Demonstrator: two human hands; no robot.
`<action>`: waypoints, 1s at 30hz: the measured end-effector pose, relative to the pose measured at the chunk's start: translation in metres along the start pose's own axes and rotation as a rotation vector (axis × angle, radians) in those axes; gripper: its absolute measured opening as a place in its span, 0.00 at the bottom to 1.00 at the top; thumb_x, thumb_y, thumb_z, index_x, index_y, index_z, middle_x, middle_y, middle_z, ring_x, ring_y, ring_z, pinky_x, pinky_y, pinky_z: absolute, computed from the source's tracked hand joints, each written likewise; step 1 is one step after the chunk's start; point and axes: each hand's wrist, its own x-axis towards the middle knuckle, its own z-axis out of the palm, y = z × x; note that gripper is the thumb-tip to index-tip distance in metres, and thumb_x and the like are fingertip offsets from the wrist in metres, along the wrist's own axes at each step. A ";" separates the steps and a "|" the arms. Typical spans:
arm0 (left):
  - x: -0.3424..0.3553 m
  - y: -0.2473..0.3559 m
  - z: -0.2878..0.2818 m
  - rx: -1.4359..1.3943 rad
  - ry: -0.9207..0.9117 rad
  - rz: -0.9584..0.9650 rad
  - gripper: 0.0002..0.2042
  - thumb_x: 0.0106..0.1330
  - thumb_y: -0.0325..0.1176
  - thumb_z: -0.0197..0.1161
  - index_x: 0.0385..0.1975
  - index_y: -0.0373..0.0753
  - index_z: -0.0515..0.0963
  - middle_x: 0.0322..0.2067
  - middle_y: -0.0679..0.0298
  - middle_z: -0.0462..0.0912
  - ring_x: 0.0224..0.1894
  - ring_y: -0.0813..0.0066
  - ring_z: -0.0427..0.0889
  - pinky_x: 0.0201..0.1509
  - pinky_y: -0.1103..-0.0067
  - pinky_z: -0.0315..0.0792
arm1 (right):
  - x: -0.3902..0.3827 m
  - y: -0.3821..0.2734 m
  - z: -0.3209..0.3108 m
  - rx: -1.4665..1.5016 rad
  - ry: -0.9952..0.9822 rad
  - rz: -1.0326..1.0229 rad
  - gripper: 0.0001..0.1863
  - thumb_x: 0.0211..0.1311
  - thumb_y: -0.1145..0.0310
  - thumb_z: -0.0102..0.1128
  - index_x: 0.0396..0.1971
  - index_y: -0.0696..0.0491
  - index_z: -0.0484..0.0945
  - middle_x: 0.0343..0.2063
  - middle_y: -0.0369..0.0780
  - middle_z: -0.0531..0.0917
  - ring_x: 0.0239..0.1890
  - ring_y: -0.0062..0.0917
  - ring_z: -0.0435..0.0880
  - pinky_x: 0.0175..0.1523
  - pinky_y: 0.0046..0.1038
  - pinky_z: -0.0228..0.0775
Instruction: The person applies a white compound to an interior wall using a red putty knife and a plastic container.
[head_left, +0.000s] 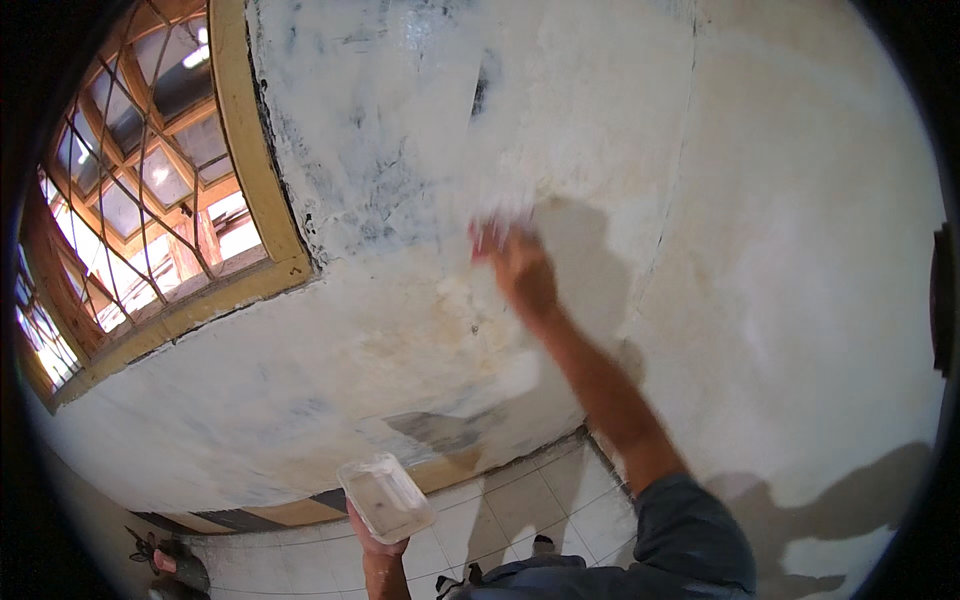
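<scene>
My right hand (526, 270) is raised to the patchy whitish wall (390, 340), its arm stretched forward. Its fingers close round a red tool (481, 241) with a pale, smeared edge at the wall surface; motion blur hides whether it is a brush or a scraper. Low in front of me, my left hand (376, 536) grips a shallow rectangular plastic tub (418, 515) from beneath and the side. The tub is translucent white, tilted, with whitish residue inside. Bluish-grey patches and dark marks show through the wall's coating around the tool.
A window with a yellowish frame (262, 150) and metal bars stands at the upper left. The wall meets another wall (790, 250) at a corner on the right. Pale floor tiles (520, 500) lie below, with a striped skirting band (290, 513). Dark objects (178, 565) sit at the lower left.
</scene>
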 end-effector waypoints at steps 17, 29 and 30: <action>0.003 0.019 0.000 -0.301 0.059 -0.169 0.27 0.73 0.59 0.41 0.61 0.49 0.71 0.55 0.64 0.79 0.55 0.58 0.79 0.58 0.59 0.74 | 0.187 0.083 -0.092 0.253 0.416 0.160 0.19 0.58 0.77 0.51 0.50 0.56 0.78 0.39 0.50 0.83 0.42 0.50 0.81 0.48 0.42 0.74; 0.010 0.016 -0.003 -0.296 0.099 -0.170 0.26 0.74 0.57 0.40 0.61 0.49 0.71 0.54 0.65 0.79 0.55 0.60 0.79 0.57 0.60 0.75 | 0.058 0.008 -0.024 0.382 -0.051 -0.195 0.26 0.56 0.79 0.55 0.56 0.44 0.80 0.54 0.42 0.80 0.57 0.39 0.77 0.62 0.36 0.71; 0.010 0.016 -0.003 -0.287 0.076 -0.187 0.26 0.74 0.57 0.40 0.61 0.49 0.71 0.54 0.65 0.79 0.56 0.60 0.79 0.58 0.61 0.75 | 0.020 -0.013 -0.019 0.186 0.146 -0.236 0.21 0.56 0.73 0.60 0.52 0.50 0.79 0.46 0.43 0.80 0.54 0.40 0.78 0.59 0.39 0.74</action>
